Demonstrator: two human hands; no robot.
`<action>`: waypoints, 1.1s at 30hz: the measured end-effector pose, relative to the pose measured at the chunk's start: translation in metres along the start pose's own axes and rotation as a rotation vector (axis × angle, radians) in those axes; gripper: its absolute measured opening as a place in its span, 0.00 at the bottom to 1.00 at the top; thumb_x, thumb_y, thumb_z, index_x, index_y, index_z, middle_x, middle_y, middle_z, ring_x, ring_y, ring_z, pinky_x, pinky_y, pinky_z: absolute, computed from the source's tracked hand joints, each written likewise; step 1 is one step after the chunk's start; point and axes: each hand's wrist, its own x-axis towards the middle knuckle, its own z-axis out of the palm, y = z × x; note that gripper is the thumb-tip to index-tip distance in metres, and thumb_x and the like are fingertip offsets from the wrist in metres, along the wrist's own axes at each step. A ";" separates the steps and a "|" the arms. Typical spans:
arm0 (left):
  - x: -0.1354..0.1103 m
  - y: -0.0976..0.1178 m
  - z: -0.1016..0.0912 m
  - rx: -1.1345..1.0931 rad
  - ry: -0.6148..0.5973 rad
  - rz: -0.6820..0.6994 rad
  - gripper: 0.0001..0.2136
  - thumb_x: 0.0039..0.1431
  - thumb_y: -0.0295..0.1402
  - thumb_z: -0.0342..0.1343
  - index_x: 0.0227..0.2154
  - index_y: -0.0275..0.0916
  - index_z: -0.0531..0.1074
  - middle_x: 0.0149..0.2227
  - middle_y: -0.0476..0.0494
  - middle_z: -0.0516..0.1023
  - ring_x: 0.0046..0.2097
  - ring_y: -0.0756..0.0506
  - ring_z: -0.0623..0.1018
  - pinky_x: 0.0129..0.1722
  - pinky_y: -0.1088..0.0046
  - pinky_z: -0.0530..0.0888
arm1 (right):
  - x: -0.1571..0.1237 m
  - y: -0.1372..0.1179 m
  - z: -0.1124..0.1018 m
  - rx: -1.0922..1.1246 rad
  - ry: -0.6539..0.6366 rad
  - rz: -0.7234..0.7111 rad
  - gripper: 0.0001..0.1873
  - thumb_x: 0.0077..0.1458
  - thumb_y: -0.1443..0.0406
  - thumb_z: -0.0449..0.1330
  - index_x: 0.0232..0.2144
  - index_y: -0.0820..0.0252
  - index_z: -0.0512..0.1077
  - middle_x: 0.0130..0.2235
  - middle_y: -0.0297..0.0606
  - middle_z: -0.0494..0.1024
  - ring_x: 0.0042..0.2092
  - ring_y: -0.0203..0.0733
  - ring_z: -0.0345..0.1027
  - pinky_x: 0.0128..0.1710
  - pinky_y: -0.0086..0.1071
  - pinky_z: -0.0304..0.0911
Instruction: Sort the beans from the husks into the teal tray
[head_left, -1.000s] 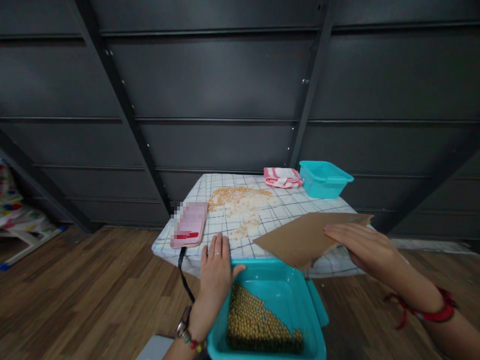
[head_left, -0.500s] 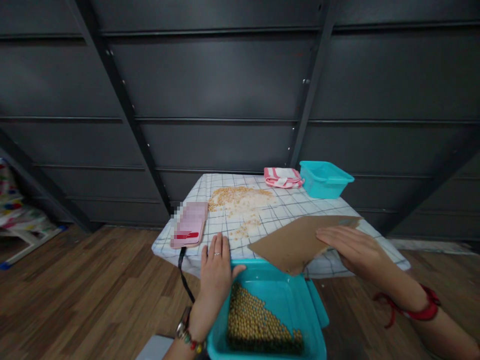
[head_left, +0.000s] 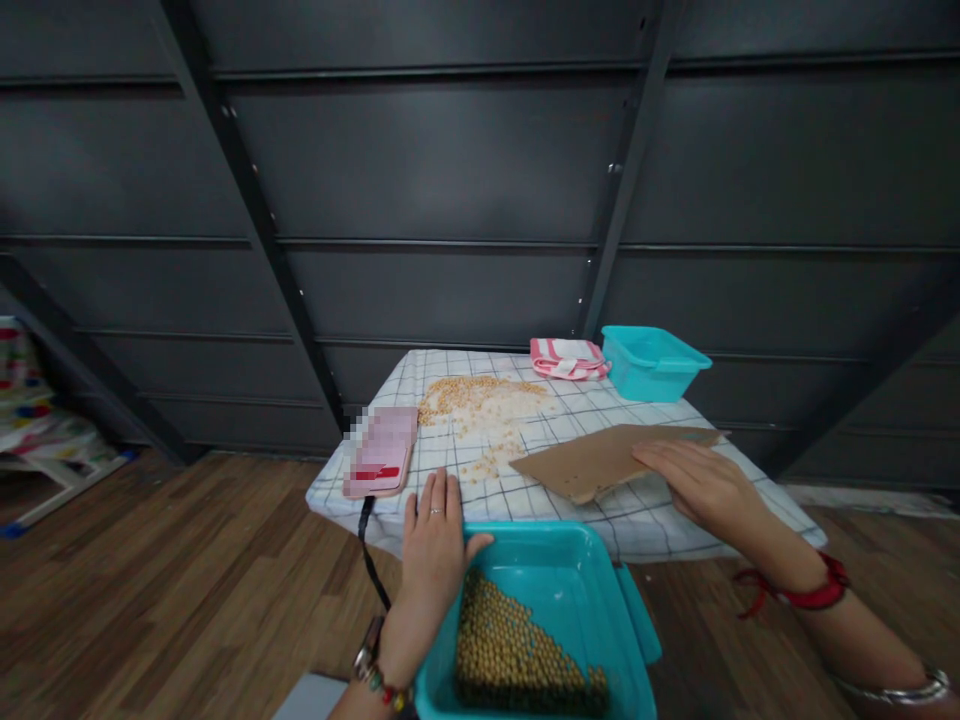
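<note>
Cardboard (head_left: 581,462) in the head view is stretching out beyond the far right corner of the tub (head_left: 525,533), above the checked tablecloth (head_left: 697,532); whether its underside is touching the tablecloth cannot be told. The right hand (head_left: 697,485) is holding it by the end farther from the tub, fingers lying close together over the top; the thumb is not showing, so how tightly it is gripping cannot be told. The left hand (head_left: 433,560) is holding nothing: it is lying flat at the tub's far left corner, fingers slightly parted on the tablecloth and thumb resting by the rim.

The cardboard is looking thin, light and fairly stiff, with a ragged near edge; it would probably be bending if pinched at one corner, but hardly slipping in dry fingers. A broad hold midway along the right-hand end, thumb under and fingers over, should be steadying its pointed left tip best.

Round grains (head_left: 510,650) are filling the near left part of the tub. Beyond the tub, yellow grains (head_left: 457,393) and pale crumbs (head_left: 495,460) are lying loose, and a pink phone (head_left: 390,440) is resting to its far left.
</note>
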 end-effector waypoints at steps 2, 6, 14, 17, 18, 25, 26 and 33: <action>0.000 0.000 0.001 0.005 0.005 0.010 0.34 0.52 0.53 0.42 0.52 0.27 0.61 0.55 0.27 0.65 0.55 0.34 0.66 0.50 0.52 0.66 | -0.003 0.007 0.000 0.007 0.011 0.033 0.21 0.47 0.79 0.44 0.40 0.62 0.67 0.35 0.40 0.78 0.37 0.39 0.72 0.37 0.33 0.69; 0.000 -0.001 0.003 0.003 0.025 0.019 0.34 0.52 0.53 0.43 0.52 0.27 0.61 0.54 0.26 0.65 0.54 0.34 0.66 0.50 0.52 0.66 | -0.003 0.015 0.002 0.016 0.037 0.088 0.21 0.46 0.78 0.45 0.40 0.62 0.67 0.35 0.41 0.78 0.36 0.41 0.72 0.37 0.35 0.69; 0.000 -0.001 0.002 -0.013 0.005 0.008 0.33 0.52 0.52 0.44 0.53 0.28 0.61 0.55 0.27 0.65 0.55 0.35 0.65 0.50 0.53 0.65 | 0.031 -0.005 0.030 0.084 0.052 0.042 0.19 0.47 0.78 0.44 0.36 0.66 0.70 0.35 0.43 0.78 0.36 0.41 0.72 0.37 0.35 0.69; -0.001 -0.002 0.002 -0.022 -0.006 0.008 0.33 0.53 0.52 0.43 0.53 0.29 0.60 0.56 0.27 0.64 0.56 0.35 0.64 0.51 0.52 0.64 | 0.041 -0.010 0.040 0.099 0.050 0.019 0.18 0.49 0.78 0.44 0.36 0.66 0.71 0.36 0.43 0.78 0.37 0.41 0.72 0.37 0.35 0.69; -0.001 -0.002 0.002 -0.024 -0.006 0.010 0.33 0.53 0.51 0.43 0.53 0.29 0.60 0.56 0.28 0.64 0.56 0.35 0.64 0.51 0.52 0.64 | 0.042 -0.010 0.041 0.109 0.048 0.017 0.18 0.49 0.78 0.44 0.36 0.65 0.71 0.36 0.42 0.78 0.38 0.40 0.72 0.37 0.35 0.69; -0.001 0.000 0.001 -0.019 -0.003 0.005 0.33 0.53 0.52 0.42 0.53 0.30 0.60 0.56 0.27 0.64 0.56 0.35 0.64 0.51 0.53 0.64 | 0.037 -0.008 0.029 0.154 0.032 -0.010 0.19 0.50 0.79 0.44 0.38 0.64 0.70 0.36 0.41 0.78 0.38 0.39 0.71 0.38 0.35 0.69; -0.001 0.000 0.001 -0.019 -0.004 0.004 0.33 0.53 0.52 0.42 0.53 0.30 0.60 0.56 0.27 0.64 0.56 0.35 0.64 0.51 0.52 0.64 | 0.035 -0.008 0.025 0.157 0.029 -0.014 0.19 0.50 0.78 0.44 0.38 0.64 0.70 0.36 0.41 0.78 0.38 0.38 0.71 0.38 0.34 0.69; 0.000 0.000 -0.002 -0.008 -0.038 -0.003 0.33 0.52 0.52 0.43 0.53 0.31 0.60 0.56 0.28 0.63 0.56 0.35 0.63 0.51 0.53 0.64 | 0.018 -0.009 0.010 0.203 0.027 -0.002 0.19 0.51 0.79 0.44 0.41 0.64 0.68 0.38 0.41 0.77 0.41 0.40 0.70 0.41 0.36 0.68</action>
